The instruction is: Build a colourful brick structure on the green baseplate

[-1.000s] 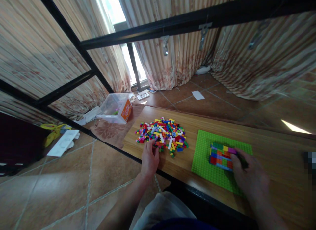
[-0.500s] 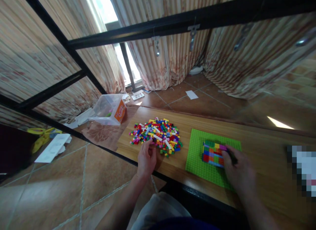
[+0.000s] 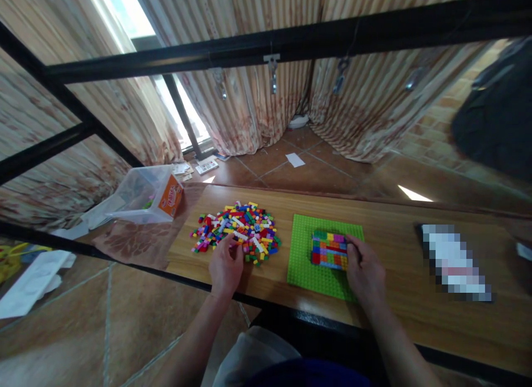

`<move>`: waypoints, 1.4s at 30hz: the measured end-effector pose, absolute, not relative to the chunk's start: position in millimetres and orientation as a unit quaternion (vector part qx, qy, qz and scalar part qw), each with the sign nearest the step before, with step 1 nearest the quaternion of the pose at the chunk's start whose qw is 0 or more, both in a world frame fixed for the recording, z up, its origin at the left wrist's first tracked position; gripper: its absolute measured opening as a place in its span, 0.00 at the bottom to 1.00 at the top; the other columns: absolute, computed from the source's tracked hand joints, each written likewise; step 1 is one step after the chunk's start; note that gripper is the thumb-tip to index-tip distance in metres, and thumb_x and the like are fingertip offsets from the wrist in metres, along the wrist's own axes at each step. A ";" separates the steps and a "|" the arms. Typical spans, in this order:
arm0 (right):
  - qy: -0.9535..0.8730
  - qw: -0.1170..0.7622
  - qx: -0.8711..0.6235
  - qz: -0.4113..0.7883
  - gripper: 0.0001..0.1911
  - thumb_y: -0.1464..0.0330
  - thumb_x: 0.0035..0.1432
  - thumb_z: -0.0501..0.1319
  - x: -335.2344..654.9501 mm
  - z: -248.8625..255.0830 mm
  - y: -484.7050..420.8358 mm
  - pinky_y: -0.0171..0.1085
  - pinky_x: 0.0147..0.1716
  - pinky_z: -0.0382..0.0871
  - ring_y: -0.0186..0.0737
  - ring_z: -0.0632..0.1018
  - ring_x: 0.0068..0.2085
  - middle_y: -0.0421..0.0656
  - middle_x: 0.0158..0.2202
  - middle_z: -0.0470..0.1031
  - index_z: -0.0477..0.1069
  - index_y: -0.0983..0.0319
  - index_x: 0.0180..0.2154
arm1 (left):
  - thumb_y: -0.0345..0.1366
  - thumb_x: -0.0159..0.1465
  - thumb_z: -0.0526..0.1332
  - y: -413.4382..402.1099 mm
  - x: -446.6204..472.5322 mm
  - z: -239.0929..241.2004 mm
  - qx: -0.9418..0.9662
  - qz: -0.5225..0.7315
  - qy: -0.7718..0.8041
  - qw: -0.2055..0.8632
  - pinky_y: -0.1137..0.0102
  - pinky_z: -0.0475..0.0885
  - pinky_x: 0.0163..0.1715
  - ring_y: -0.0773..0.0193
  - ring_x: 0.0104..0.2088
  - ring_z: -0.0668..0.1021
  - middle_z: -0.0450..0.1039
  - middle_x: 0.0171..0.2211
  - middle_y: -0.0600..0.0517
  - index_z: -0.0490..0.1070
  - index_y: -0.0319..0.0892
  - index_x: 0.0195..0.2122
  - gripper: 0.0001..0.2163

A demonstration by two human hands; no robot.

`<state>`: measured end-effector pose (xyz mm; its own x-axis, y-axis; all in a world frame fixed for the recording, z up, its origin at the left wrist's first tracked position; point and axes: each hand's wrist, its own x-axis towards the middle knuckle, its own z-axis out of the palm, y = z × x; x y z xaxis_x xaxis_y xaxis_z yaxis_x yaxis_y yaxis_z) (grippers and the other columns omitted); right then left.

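Note:
My left hand [image 3: 226,268] is at the near edge of a heap of loose coloured toy bricks [image 3: 236,226], fingers curled into a pinch. Whatever lies between its fingertips is too small to make out. On the right, a flat block of toy bricks [image 3: 330,249] in mixed colours shows over the green baseplate [image 3: 301,270]. My right hand [image 3: 366,270] grips the block's right edge, thumb and fingers closed on it. Whether the block is pressed onto the plate or held just above it, I cannot tell.
The wooden table [image 3: 394,248] carries a pixelated flat object [image 3: 455,262] at the right. A clear plastic bin [image 3: 145,193] with an orange label lies on the floor at the left. A black metal bar [image 3: 241,49] crosses beyond the table, before striped curtains [image 3: 249,110].
The view has turned right, so everything sits further left. My right hand is sharper and closed at the block's right edge. My left hand stays by the heap, fingers pinched.

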<state>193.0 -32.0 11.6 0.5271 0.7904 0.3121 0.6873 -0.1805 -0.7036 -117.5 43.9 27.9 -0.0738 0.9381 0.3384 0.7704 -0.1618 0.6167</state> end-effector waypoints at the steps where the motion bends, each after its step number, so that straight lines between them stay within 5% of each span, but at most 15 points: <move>1: -0.480 0.424 -0.766 0.064 0.22 0.58 0.63 0.49 192.8 11.9 -32.1 0.49 0.50 0.68 0.47 0.77 0.47 0.52 0.46 0.77 0.73 0.63 0.48 | 0.35 0.63 0.59 43.0 -117.4 30.3 0.669 0.366 0.636 0.115 0.65 0.73 0.37 0.59 0.36 0.78 0.76 0.36 0.48 0.70 0.40 0.48 0.13; 6: -0.449 0.458 -0.765 0.057 0.22 0.57 0.63 0.50 195.4 12.2 -33.5 0.47 0.48 0.69 0.46 0.77 0.45 0.52 0.46 0.77 0.74 0.64 0.47 | 0.35 0.63 0.60 30.9 -107.7 50.7 0.660 0.419 0.602 0.162 0.66 0.73 0.40 0.60 0.38 0.78 0.76 0.39 0.47 0.71 0.41 0.48 0.13; 12: -0.469 0.477 -0.743 0.019 0.19 0.59 0.63 0.53 184.7 33.2 -40.6 0.45 0.45 0.71 0.44 0.77 0.42 0.51 0.43 0.77 0.74 0.64 0.45 | 0.36 0.61 0.62 18.1 -78.8 72.2 0.593 0.485 0.496 0.408 0.68 0.74 0.42 0.62 0.41 0.78 0.75 0.40 0.48 0.71 0.42 0.46 0.13; 21: -0.597 0.507 -0.598 0.171 0.13 0.66 0.63 0.58 121.5 82.2 -59.3 0.40 0.48 0.74 0.39 0.77 0.48 0.43 0.47 0.77 0.75 0.52 0.47 | 0.41 0.54 0.70 -3.2 -38.2 83.1 0.428 0.393 0.436 0.687 0.68 0.74 0.38 0.62 0.36 0.78 0.76 0.38 0.49 0.75 0.42 0.44 0.18; 31: -0.585 0.527 -0.558 0.263 0.10 0.68 0.63 0.58 118.7 77.9 -77.1 0.36 0.41 0.75 0.37 0.77 0.44 0.42 0.42 0.77 0.77 0.53 0.44 | 0.41 0.51 0.72 -22.1 -16.1 83.6 0.365 0.315 0.416 0.771 0.68 0.73 0.39 0.57 0.41 0.78 0.78 0.42 0.45 0.78 0.42 0.43 0.19; 42: -0.559 0.531 -0.607 0.191 0.10 0.70 0.62 0.58 126.7 75.4 -88.7 0.38 0.41 0.76 0.38 0.79 0.42 0.43 0.40 0.79 0.76 0.55 0.44 | 0.43 0.51 0.72 -30.3 -0.1 83.3 0.383 0.299 0.427 0.762 0.72 0.71 0.32 0.64 0.32 0.77 0.78 0.35 0.48 0.79 0.42 0.39 0.16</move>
